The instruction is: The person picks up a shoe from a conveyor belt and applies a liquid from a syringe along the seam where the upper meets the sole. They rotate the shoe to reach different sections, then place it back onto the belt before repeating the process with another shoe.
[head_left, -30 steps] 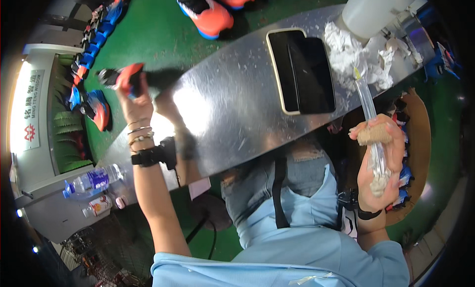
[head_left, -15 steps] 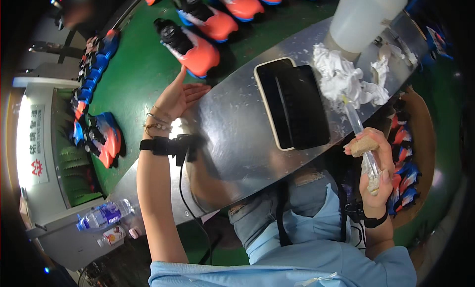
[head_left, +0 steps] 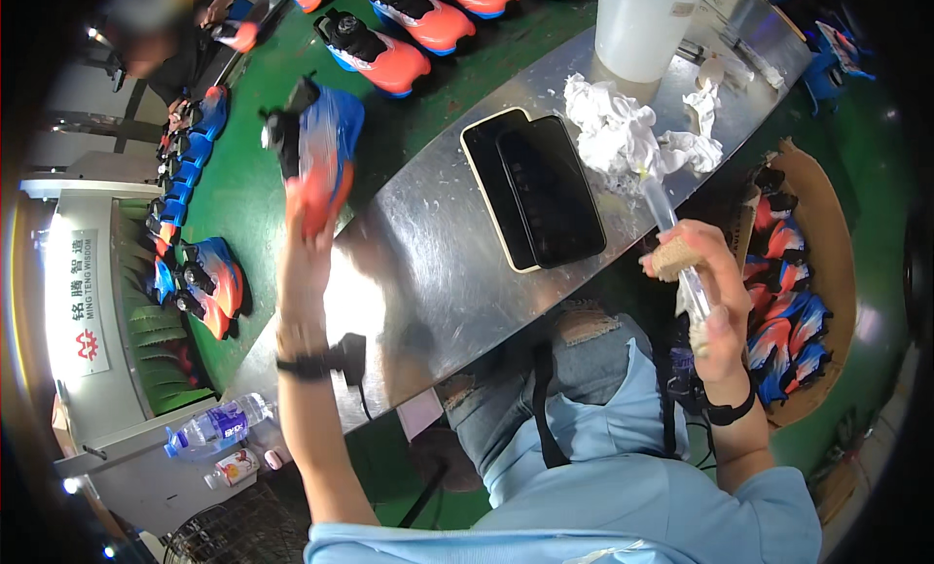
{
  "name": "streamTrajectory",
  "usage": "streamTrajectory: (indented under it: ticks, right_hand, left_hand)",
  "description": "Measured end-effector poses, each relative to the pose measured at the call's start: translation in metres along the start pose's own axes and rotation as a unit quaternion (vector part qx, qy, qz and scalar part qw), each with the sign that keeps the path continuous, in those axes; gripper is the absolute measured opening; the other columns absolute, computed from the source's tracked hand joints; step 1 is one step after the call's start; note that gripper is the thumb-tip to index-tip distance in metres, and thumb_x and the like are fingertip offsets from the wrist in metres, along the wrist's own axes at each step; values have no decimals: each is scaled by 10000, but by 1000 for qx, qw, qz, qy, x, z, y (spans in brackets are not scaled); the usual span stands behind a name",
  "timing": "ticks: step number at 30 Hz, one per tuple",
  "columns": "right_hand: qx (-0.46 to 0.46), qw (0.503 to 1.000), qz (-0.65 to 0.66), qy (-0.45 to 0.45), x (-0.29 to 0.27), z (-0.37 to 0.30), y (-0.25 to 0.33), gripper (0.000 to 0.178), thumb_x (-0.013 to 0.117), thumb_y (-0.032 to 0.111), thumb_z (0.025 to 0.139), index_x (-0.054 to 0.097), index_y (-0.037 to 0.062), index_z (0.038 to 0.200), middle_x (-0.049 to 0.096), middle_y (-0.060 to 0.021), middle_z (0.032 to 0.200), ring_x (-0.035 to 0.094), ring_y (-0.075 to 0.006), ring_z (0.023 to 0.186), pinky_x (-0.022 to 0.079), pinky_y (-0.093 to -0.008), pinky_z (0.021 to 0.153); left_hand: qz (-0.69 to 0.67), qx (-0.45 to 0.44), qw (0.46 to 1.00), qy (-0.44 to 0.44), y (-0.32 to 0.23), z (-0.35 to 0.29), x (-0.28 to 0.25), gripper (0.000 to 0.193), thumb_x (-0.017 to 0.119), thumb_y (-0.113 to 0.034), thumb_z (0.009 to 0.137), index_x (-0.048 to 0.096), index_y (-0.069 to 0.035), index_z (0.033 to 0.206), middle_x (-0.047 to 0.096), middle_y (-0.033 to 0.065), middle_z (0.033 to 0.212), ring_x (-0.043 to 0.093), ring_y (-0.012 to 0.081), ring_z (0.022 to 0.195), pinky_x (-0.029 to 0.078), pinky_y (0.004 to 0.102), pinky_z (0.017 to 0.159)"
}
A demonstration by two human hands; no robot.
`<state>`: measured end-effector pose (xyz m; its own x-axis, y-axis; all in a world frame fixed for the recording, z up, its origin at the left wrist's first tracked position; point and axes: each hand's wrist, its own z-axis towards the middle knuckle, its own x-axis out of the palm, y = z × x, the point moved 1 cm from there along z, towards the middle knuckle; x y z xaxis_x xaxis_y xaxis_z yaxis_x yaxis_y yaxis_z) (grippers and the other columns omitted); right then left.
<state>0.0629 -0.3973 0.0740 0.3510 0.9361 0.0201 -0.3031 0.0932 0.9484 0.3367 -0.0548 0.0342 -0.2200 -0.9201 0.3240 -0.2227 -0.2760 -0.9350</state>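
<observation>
My left hand (head_left: 304,263) grips an orange, white and blue sports shoe (head_left: 329,141) by its orange toe, raised over the green surface and tilted with its heel end away from me. Both are blurred by motion. In my right hand (head_left: 718,297) is a clear, rod-like tool (head_left: 662,206), its slim tip pointing toward crumpled white cloth (head_left: 613,117). The same hand also holds a tan, sponge-like piece (head_left: 673,258) against the rod. Two dark-screened phones (head_left: 545,190), partly overlapping, lie on the metal plate (head_left: 418,301) between my hands.
More matching shoes (head_left: 375,53) stand in rows on the green surface (head_left: 248,175). A white bucket (head_left: 642,29) is behind the cloth. A cardboard box (head_left: 832,263) of shoes stands at right, bottles (head_left: 214,426) at lower left. Another person's hand (head_left: 222,5) is at upper left.
My left hand, earlier empty with fingers spread beside the nearest shoe, has taken hold of that shoe and lifted it leftward. My right hand keeps the rod and tan piece.
</observation>
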Motion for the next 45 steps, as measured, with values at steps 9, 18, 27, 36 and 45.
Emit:
streamTrajectory:
  ticks: [9, 18, 27, 36, 45]
  right_hand:
    - [-181, 813, -541, 116, 25, 32, -22, 444, 675, 371, 678, 629, 131, 1048, 478, -108, 1124, 480, -306, 957, 418, -405, 831]
    - [-159, 898, -403, 76, 26, 23, -12, 395, 690, 242, 684, 628, 86, 1042, 471, -136, 1119, 509, -291, 945, 423, -353, 832]
    - [-108, 968, -207, 95, 10, 10, -1, 425, 487, 327, 780, 628, -16, 987, 466, -184, 1085, 508, -271, 955, 377, -333, 859]
    - [39, 996, -45, 71, 16, 11, 9, 578, 308, 418, 844, 568, -71, 1009, 472, -196, 1095, 500, -259, 998, 390, -351, 881]
    - [-17, 903, 371, 215, 67, 15, 82, 322, 593, 483, 748, 634, 172, 674, 475, -88, 919, 519, -212, 579, 432, -263, 468]
  left_hand:
    - [-12, -123, 960, -253, 20, -315, -3, 307, 468, -229, 918, 476, -59, 1174, 573, 56, 1079, 580, 132, 850, 513, 287, 749]
    - [160, 129, 933, -296, -14, -285, -17, 368, 463, -175, 918, 410, 46, 1207, 535, 115, 1118, 539, 182, 995, 443, 318, 861]
    - [247, 418, 871, -72, -49, -161, 85, 654, 539, -520, 801, 461, 78, 1053, 556, 187, 981, 561, 245, 873, 466, 342, 785]
    - [276, 434, 857, 29, -60, -139, 99, 622, 656, -472, 713, 506, 61, 996, 593, 177, 903, 557, 232, 829, 438, 339, 767]
    - [340, 458, 812, 126, -63, -126, 102, 748, 558, -606, 742, 450, 74, 1036, 555, 220, 875, 576, 278, 769, 511, 366, 653]
